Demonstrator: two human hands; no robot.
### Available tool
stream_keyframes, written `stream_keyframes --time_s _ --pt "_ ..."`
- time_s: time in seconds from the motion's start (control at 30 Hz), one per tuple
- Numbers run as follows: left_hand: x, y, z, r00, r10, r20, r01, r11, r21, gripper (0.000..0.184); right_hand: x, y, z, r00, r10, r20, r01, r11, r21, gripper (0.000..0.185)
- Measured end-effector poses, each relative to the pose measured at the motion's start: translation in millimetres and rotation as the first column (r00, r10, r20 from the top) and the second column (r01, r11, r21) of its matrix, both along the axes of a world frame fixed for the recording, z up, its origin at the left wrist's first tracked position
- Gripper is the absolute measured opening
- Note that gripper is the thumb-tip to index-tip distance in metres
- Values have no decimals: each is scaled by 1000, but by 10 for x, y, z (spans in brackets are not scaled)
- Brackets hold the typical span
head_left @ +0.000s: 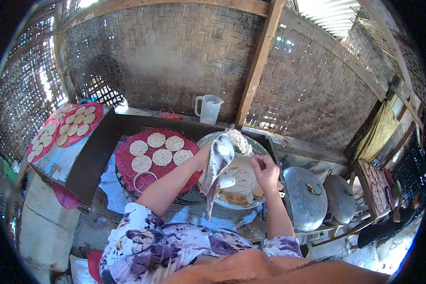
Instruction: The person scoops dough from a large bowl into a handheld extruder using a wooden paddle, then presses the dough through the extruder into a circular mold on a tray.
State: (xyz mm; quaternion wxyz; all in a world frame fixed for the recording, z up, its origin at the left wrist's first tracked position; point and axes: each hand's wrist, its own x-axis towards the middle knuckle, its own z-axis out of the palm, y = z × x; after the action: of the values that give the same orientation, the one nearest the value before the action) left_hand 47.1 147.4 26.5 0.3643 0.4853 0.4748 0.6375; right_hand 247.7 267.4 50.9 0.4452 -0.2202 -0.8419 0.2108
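A limp, grey-white cloth or plastic sheet (221,154) hangs from my left hand (204,157), which is closed on it; the fingers are mostly hidden behind it. My right hand (266,173) is closed around the lower end of a utensil coated in a pale, lumpy, rice-like mass (240,142). The utensil's kind is covered. Both hands are over a wide metal basin (247,204) holding more pale mass. A white cup-like piece (227,182) lies in it. Left of the basin, several round, flat rice cakes (162,157) and a ring mould (145,181) rest on a red round mat (124,158).
A clear plastic jug (209,110) stands behind the basin against the woven wall (165,61). Two lidded metal pots (306,201) are at the right. More cakes lie on red mats (78,124) at far left, and a tray of cakes (376,187) is at far right.
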Motion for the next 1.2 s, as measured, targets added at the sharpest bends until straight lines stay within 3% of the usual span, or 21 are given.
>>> stream_keyframes --time_s 0.07,0.13,0.17,0.27,0.3,0.37,0.43,0.47,0.5,0.57,0.63,0.67,0.7,0.73,0.8,0.83,0.93,1.07,1.13,1.2 --pt "-175 33 -93 998 -35 -49 37 999 25 34 78 -63 -45 996 91 9 -91 995 -47 20" --pt "-539 220 -390 995 -100 -27 100 995 -15 37 167 -163 -69 989 147 28 -146 988 -51 20" --pt "-807 421 -652 989 -148 24 149 987 -62 38 228 -189 -79 979 202 32 -196 971 -133 20" --pt "-842 336 -730 990 -7 -143 34 983 182 42 267 -9 -131 937 343 -73 -350 898 -267 20" --pt "-589 200 -433 931 108 -348 0 955 297 42 213 9 -74 949 286 -133 -311 918 -244 20" --pt "-388 156 -223 996 -88 -12 89 989 115 43 100 64 44 987 142 -81 -154 973 -173 21" --pt "-306 197 -94 905 -136 404 170 984 -49 42 91 -6 107 994 108 -13 -108 987 -120 21" --pt "-320 204 -78 908 -114 404 151 987 -60 41 109 -57 132 992 127 10 -125 986 -113 21" --pt "-360 165 -41 954 -86 289 98 995 -27 40 117 -76 143 988 149 34 -145 984 -105 20" --pt "-474 35 22 998 48 -27 -44 990 132 38 226 43 21 937 349 -18 -342 906 -249 17" --pt "-483 -295 84 998 58 -22 -47 939 341 32 324 104 11 847 494 -196 -527 729 -437 12" --pt "-381 -496 204 976 -4 219 -46 974 222 30 330 203 -67 892 396 -216 -450 743 -496 11" --pt "-388 -504 238 899 -278 339 114 895 431 25 285 197 -71 906 355 -229 -422 768 -482 13" --pt "-397 -513 288 820 -381 427 166 873 459 23 243 184 -77 919 311 -243 -392 792 -467 14" --pt "-245 -473 326 680 -558 475 153 742 652 23 134 54 -168 895 391 -216 -445 746 -496 13" --pt "-226 -413 320 676 -620 399 192 671 716 23 36 -3 -234 856 476 -201 -514 743 -429 15" --pt "-42 -295 268 599 -658 456 109 631 769 23 -176 -282 -267 842 495 -214 -532 701 -474 18" --pt "-45 -282 232 569 -649 505 72 651 756 24 -285 -380 -300 871 469 -146 -487 786 -381 20" --pt "-128 -306 229 603 -662 445 66 597 800 21 -160 -406 -314 880 472 -59 -459 810 -365 21" --pt "-198 -333 226 615 -665 423 35 559 828 21 -106 -400 -540 876 472 -100 -472 794 -383 19"
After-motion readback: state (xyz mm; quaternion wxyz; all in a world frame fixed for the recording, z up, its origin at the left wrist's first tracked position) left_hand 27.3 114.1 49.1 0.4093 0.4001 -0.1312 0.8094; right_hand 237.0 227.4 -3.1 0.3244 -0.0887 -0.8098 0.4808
